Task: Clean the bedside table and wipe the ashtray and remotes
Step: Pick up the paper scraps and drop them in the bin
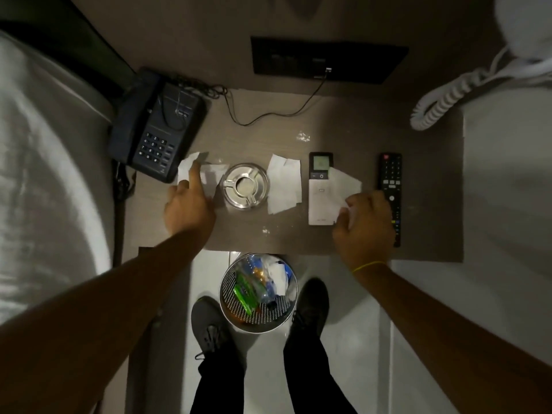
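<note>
1. The ashtray (245,185), a clear glass one that looks empty, sits on the bedside table (418,234) left of its middle, about halfway between the wall edge and the front edge. Torn paper scraps lie on both sides of it: one batch (209,177) touching its left rim, another (283,183) just beside its right rim.

2. The white remote (321,189) lies right of the middle, its length running from wall edge toward front edge. The black remote (390,195) lies parallel to it, nearer the right edge. A further piece of paper (343,183) lies between them, overlapping the white one's right side.

3. The litter probably has to go before any wiping, which would explain why both hands work on paper and not on the ashtray or remotes.

4. The left hand (185,210) is loosely spread over the left scraps, forefinger stretched out and pressing on the paper as if to rake it together. It grips nothing that I can see.

5. The right hand (363,225) is curled over the paper's near end, fingers bunched on it in a gathering pinch. It partly covers the black remote; whether it touches that remote I cannot tell.

6. A mesh waste bin (258,289), already holding rubbish, stands on the floor just below the front edge, between the person's shoes, handy for dropping scraps.

7. A dark telephone (158,127) occupies the back left corner, its thin cord (268,115) trailing along the wall edge.
</note>
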{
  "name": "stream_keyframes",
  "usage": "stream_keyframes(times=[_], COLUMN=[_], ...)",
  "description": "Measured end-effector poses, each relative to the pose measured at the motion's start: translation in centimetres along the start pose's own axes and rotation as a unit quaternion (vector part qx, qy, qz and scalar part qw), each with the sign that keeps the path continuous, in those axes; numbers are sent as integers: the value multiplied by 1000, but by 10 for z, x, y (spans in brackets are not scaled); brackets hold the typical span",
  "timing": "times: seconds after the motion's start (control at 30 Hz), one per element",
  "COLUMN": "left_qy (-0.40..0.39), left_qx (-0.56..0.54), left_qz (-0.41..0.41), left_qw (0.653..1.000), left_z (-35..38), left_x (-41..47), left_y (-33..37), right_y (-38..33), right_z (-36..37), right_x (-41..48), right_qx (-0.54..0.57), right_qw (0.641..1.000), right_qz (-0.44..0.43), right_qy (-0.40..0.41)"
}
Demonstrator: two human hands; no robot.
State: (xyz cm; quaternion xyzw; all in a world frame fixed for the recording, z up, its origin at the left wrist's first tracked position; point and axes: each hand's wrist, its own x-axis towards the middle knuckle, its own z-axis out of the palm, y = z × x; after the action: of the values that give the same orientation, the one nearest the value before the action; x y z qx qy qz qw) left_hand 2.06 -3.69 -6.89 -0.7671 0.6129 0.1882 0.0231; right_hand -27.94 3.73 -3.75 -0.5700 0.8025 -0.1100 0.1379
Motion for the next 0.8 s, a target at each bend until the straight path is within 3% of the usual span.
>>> stream_keyframes(times=[0.2, 0.33, 0.5, 0.67, 0.8], left_qy=[-13, -8, -14, -36, -42], left_qx=[2, -65, -99, -197, -214], left_qz=[26, 36, 12, -46, -21], left_qw=[1000, 997, 995, 979, 976], left_z=[2, 2, 7, 14, 21], left_x=[-2, -27, -71, -110, -129], left_y=[-9, -25, -37, -38, -35], right_y=[-53, -83, -96, -92, -91], right_z=[21, 51, 69, 70, 73], right_x=[5, 31, 59, 59, 53], right_qx=[65, -13, -140, -132, -127], right_qw=[988, 977, 946, 942, 939], right_qz=[-140, -204, -193, -195, -208], right_qy=[-9, -66, -219, -240, -243])
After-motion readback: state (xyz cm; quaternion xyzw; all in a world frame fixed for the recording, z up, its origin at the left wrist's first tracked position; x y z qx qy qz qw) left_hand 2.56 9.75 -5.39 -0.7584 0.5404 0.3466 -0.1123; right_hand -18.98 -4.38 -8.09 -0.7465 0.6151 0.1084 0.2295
